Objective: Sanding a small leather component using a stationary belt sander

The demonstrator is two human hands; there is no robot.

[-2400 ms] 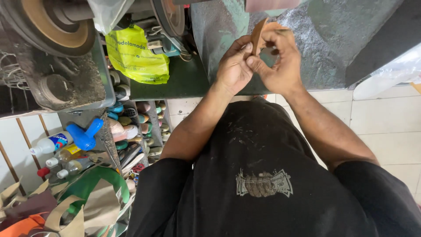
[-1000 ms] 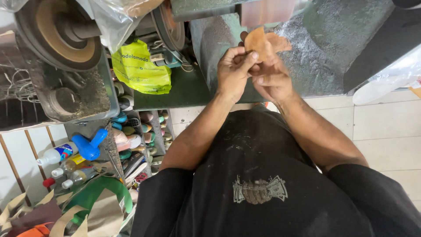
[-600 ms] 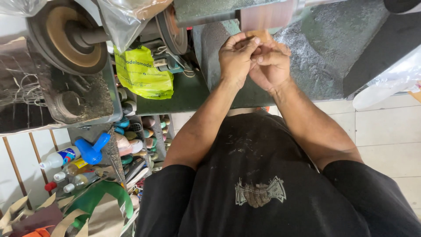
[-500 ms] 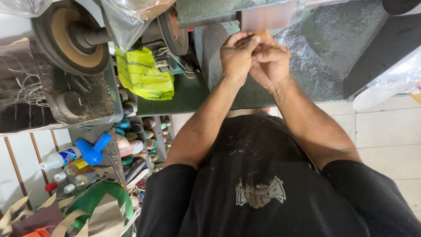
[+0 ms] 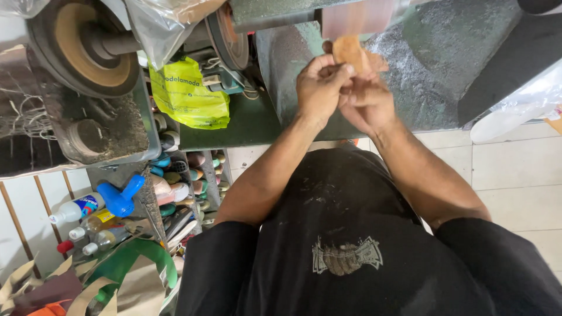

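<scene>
A small tan piece of leather (image 5: 351,51) is pinched between both hands and raised to the pinkish sanding belt (image 5: 358,19) at the top of the green machine (image 5: 445,64), so that its upper edge is brought up to the abrasive; whether it actually touches the belt cannot be told, since motion blur hides the contact. The left hand (image 5: 319,88) is closed on the piece from the side, its grip clenched around the lower edge, while the right hand (image 5: 367,104) is pressed against it from below, apparently as a brace. Both forearms are held close together for steadiness. Further left, a round buffing wheel (image 5: 88,47) and a yellow plastic bag (image 5: 187,93) are left untouched.
</scene>
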